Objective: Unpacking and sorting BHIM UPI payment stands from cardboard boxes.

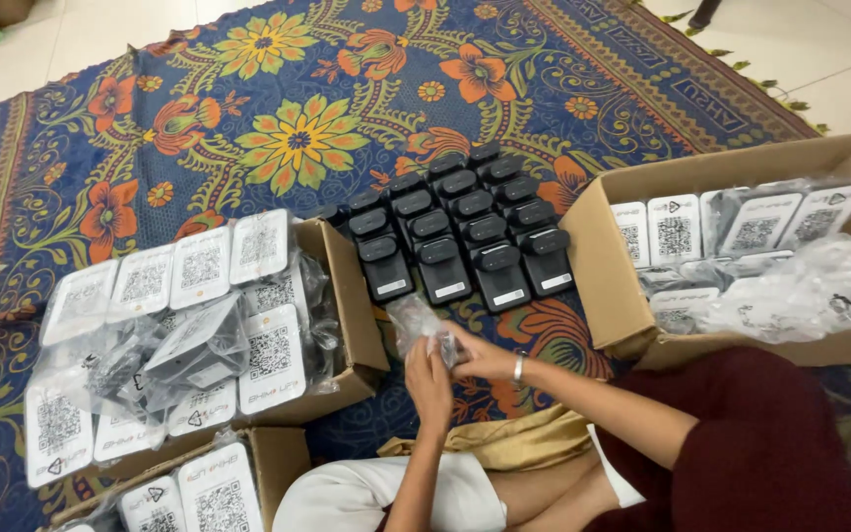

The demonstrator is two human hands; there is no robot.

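Both hands, the left hand [429,379] and right hand [475,357], pinch a small dark device in a clear plastic bag [424,327] above the patterned rug [297,138]. It looks light; the film seems slippery and crinkly, so gripping the rigid device through it appears surest.

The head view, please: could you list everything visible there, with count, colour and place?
Patterned woven floor mat: one, blue with orange and yellow flowers, under everything.
Small black plastic devices: about twenty, in rows at mat centre.
Brown cardboard boxes: three, left, bottom left, right.
Clear-bagged white code cards: many, in all the boxes.
Crinkled clear plastic bag: one, held in front of the rows.
Silver bracelet: one, right wrist.
Left hand: grip on the bag.
Right hand: grip on the bag.
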